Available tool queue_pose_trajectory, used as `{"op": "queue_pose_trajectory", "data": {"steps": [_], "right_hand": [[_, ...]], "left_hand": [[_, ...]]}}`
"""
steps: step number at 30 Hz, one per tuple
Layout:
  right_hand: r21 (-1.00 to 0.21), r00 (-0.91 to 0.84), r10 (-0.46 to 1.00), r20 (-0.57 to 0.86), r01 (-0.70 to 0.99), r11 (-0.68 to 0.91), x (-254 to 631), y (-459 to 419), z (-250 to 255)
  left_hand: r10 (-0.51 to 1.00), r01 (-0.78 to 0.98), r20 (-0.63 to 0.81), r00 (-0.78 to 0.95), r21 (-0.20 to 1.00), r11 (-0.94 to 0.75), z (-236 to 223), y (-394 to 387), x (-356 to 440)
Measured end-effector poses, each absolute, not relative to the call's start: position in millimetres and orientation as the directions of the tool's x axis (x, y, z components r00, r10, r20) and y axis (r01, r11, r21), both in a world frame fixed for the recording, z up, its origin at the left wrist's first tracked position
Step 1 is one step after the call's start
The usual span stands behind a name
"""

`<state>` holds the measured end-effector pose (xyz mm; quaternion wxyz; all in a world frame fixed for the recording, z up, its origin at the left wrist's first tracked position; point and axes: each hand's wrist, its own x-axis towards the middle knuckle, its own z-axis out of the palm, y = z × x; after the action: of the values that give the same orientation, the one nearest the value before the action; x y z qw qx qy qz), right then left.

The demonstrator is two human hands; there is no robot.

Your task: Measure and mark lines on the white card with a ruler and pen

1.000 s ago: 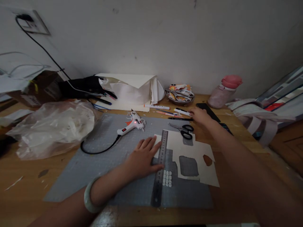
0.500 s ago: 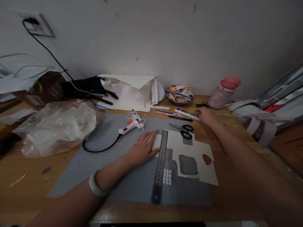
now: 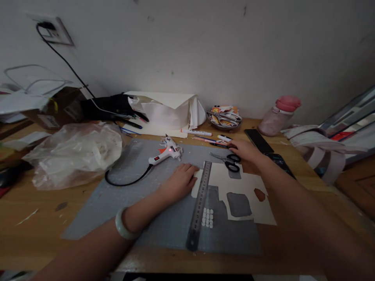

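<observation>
Showed a small white card (image 3: 197,187), flat and partly covered, near six o'clock from centre; showed a slim black pen (image 3: 217,144), sideways, toward three o'clock.

steel ruler (image 3: 200,203) with tiny unreadable numbers, cardboard box (image 3: 63,111) with illegible label (image 3: 48,121), white marker (image 3: 197,133) with blurred print

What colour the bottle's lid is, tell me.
The lid is pink; it shows best in the head view.

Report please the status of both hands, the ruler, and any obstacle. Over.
Left hand at small white paper, beside ruler. Right hand at black pen, grip unclear. Scissors close to right hand, possibly in its way.
</observation>
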<state>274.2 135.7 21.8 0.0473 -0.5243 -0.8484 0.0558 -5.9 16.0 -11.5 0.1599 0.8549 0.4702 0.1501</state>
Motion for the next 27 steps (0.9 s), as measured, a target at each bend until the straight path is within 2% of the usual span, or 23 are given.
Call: {"op": "queue_pose_trajectory", "data": {"steps": [6, 10, 12, 14, 16, 18, 20, 22, 24, 27], "right_hand": [[-0.139, -0.434, 0.900, -0.037, 0.894, 0.425, 271.5, 132.5, 28.1], [-0.159, -0.412, 0.910, 0.043, 0.896, 0.414, 274.3, 121.1, 38.3], [-0.264, -0.410, 0.903, 0.126, 0.864, 0.429, 272.7, 109.5, 39.1], [-0.460, -0.375, 0.903, 0.211, 0.777, 0.430, 266.1, 93.0, 35.5], [-0.695, -0.275, 0.923, 0.267, 0.609, 0.383, 254.4, 72.5, 28.4], [-0.821, -0.268, 0.930, 0.250, 0.450, 0.350, 240.0, 51.3, 20.0], [-0.792, -0.283, 0.934, 0.219, 0.507, 0.340, 226.4, 33.6, 11.6], [-0.639, -0.323, 0.916, 0.236, 0.659, 0.397, 216.7, 22.8, 2.8], [-0.536, -0.346, 0.901, 0.261, 0.725, 0.433, 212.2, 19.2, -6.8], [-0.507, -0.382, 0.884, 0.270, 0.724, 0.468, 212.2, 21.5, -20.5]], "left_hand": [[0.853, 0.773, 0.081, 0.515, 0.385, -0.504, -8.8, 11.2, -4.8], [0.842, 0.784, 0.086, 0.533, 0.323, -0.530, -3.7, 2.2, -4.6], [0.827, 0.772, 0.098, 0.553, 0.314, -0.553, -3.0, -1.2, -5.2], [0.808, 0.748, 0.102, 0.581, 0.325, -0.579, -3.8, -2.5, -6.2], [0.791, 0.723, 0.094, 0.605, 0.351, -0.595, -5.4, -2.2, -7.5], [0.783, 0.706, 0.088, 0.616, 0.378, -0.598, -6.7, -1.3, -9.2], [0.771, 0.687, 0.087, 0.630, 0.399, -0.607, -7.1, -0.5, -11.0], [0.759, 0.671, 0.077, 0.647, 0.415, -0.614, -6.4, 0.1, -12.7], [0.748, 0.664, 0.043, 0.662, 0.428, -0.613, -5.0, 0.5, -13.9], [0.731, 0.666, -0.021, 0.682, 0.431, -0.609, -3.6, 0.4, -14.6]]}}
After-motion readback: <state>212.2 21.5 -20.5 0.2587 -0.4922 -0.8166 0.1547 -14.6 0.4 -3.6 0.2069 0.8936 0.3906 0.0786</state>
